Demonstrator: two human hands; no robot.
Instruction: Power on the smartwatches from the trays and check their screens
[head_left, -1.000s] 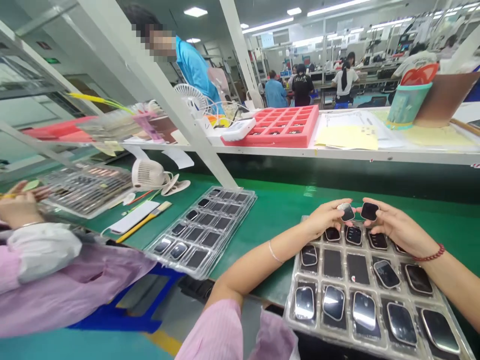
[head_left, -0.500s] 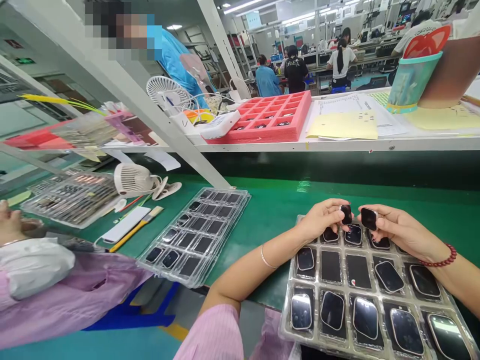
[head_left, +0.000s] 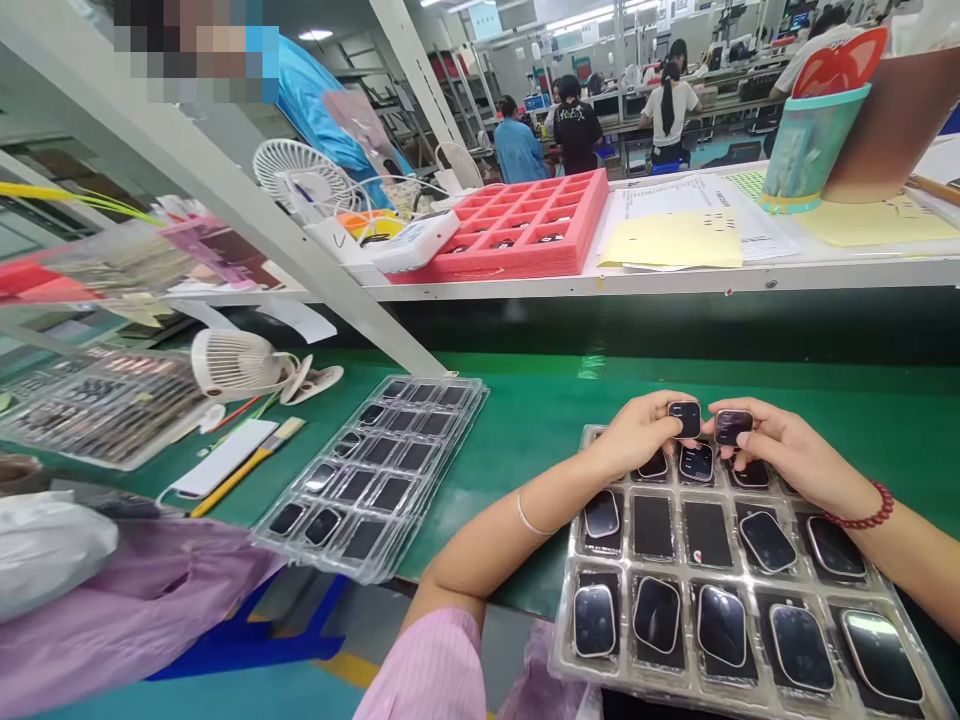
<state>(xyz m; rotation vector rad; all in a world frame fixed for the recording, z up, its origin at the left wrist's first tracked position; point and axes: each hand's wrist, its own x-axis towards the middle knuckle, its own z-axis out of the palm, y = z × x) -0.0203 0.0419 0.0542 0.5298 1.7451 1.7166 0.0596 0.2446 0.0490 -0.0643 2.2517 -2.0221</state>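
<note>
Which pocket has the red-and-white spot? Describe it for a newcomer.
On the green bench, find the clear tray at the right. Its second row from the front has two vacant pockets side by side. Yours is the right-hand pocket, marked by a small red-and-white spot; its left neighbour has none.

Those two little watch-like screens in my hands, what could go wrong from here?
The black glass, pale-rimmed screen in your left hand and the matching one in your right hand are close together, so their edges might knock. Both are by the far side of the clear plastic tray, so a slip could scratch the black-faced pieces lying in it.
</note>
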